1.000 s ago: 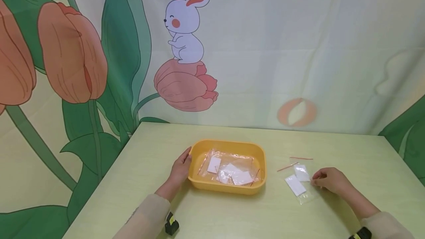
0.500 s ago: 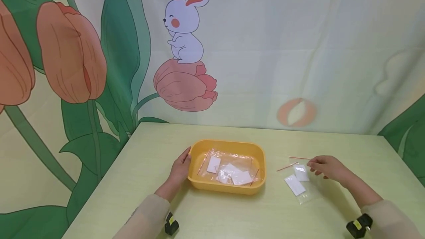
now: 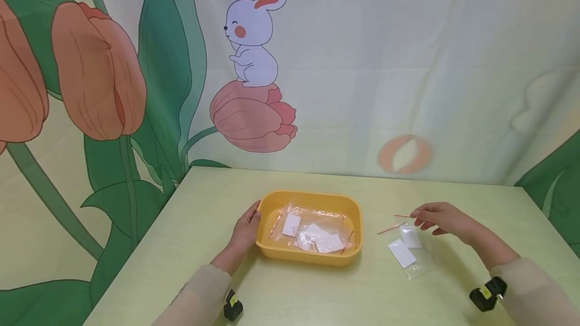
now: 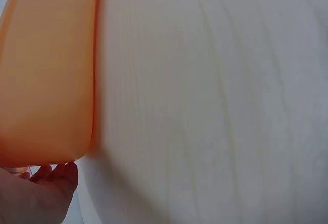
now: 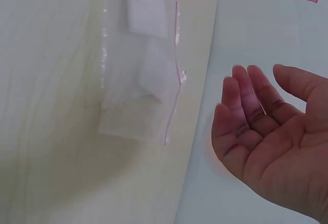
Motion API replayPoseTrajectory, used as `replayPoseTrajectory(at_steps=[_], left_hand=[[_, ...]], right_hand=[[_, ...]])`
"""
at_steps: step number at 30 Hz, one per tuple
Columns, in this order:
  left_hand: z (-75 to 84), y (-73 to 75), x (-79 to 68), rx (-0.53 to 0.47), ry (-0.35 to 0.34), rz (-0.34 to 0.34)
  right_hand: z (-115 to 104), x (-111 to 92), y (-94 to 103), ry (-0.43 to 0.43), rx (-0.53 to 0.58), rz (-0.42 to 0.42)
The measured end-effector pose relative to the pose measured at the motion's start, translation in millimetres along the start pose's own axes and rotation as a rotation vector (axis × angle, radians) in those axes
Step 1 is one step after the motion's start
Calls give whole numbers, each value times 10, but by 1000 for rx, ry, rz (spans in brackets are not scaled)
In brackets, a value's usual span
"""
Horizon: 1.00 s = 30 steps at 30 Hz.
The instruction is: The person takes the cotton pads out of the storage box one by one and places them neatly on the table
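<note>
A pale printed backdrop (image 3: 340, 64) hung at twelve o'clock, tulips and a white rabbit on it, behind a light wooden table (image 3: 281, 296). A yellow tray (image 3: 308, 259) sat near the table's middle, with bagged white pieces (image 3: 329, 243) inside. From where I stood, it hadn't budged over that last second.

The person's left hand (image 3: 245, 225) lay against the tray at nine o'clock, just as before, its fingers touching the end wall; I couldn't tell whether the thumb was pinching the rim.

The right hand (image 3: 441, 219) was the one that had moved. A second earlier it was at three o'clock of the loose clear bags (image 3: 419, 268), fingertips by their edge; now it hung at about one o'clock of them, fingers loosely bent, thumb apart, gripping nothing.

Those bags lay on the table at about three o'clock of the tray, holding white cards (image 3: 402, 253). Thin red strips (image 3: 391, 228) edged their far ends, one partly behind the fingers.
</note>
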<state>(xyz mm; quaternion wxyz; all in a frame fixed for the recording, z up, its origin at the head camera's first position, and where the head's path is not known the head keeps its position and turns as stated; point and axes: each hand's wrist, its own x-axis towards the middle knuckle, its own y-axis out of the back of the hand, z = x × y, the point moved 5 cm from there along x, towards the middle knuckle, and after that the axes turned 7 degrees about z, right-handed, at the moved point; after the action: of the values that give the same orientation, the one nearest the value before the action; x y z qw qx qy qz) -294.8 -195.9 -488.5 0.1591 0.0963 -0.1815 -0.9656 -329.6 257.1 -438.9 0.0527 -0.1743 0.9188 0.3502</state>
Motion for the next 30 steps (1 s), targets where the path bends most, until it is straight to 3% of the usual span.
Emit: replayPoseTrajectory(at_steps=[8,18,30], left_hand=[[-12,-4,54,9,7,-15],[-38,-6,80,8,-3,-18],[-19,-3,39,-5,6,-20]], right_hand=[[-201,92,53,5,87,-95],[-485,201,132,14,52,-166],[-826,346,50,41,65,-294]])
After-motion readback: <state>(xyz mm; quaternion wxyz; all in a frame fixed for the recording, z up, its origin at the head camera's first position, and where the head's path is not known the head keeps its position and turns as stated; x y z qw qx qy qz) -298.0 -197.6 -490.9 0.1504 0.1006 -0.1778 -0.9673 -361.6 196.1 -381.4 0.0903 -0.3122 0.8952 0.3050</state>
